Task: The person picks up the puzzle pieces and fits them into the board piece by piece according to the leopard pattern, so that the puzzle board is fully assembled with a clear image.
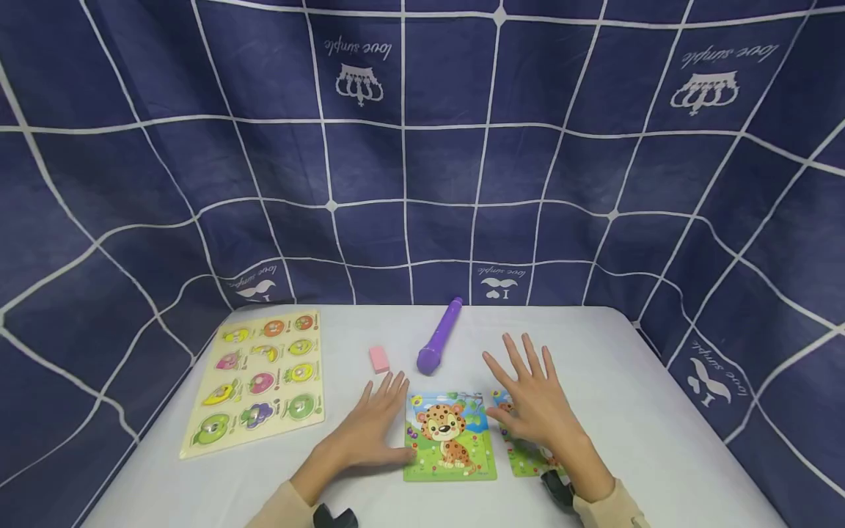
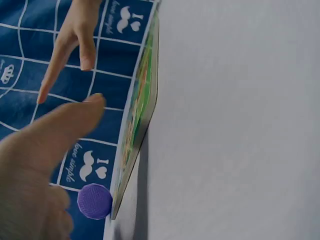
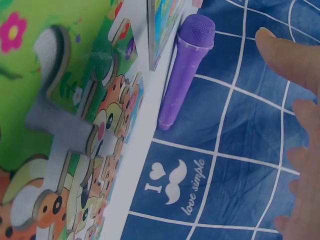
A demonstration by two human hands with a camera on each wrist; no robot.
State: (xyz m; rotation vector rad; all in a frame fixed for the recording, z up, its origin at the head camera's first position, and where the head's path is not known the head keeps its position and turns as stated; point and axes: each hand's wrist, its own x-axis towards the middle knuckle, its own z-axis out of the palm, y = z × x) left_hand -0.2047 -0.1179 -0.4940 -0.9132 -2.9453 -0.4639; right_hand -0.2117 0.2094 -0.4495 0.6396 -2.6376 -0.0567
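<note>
A square leopard picture board point(image 1: 449, 440) lies on the white table between my two hands. To its left, my left hand point(image 1: 372, 429) spreads its fingers, and its thumb overlaps the board's left edge in the head view. The left wrist view shows that thumb point(image 2: 70, 122) raised above the board, holding nothing. My right hand point(image 1: 541, 407) is spread over the leopard puzzle pieces point(image 1: 521, 456) to the right of the board, hiding part of them. In the right wrist view, gaps show between these pieces point(image 3: 82, 200), and the right thumb point(image 3: 285, 52) stands apart from them.
A purple toy microphone point(image 1: 439, 339) lies behind the board, with a pink block point(image 1: 379, 359) left of it. A wooden fruit puzzle board point(image 1: 257, 378) sits at the table's left. A dark blue checked cloth point(image 1: 436, 161) hangs along the back and sides.
</note>
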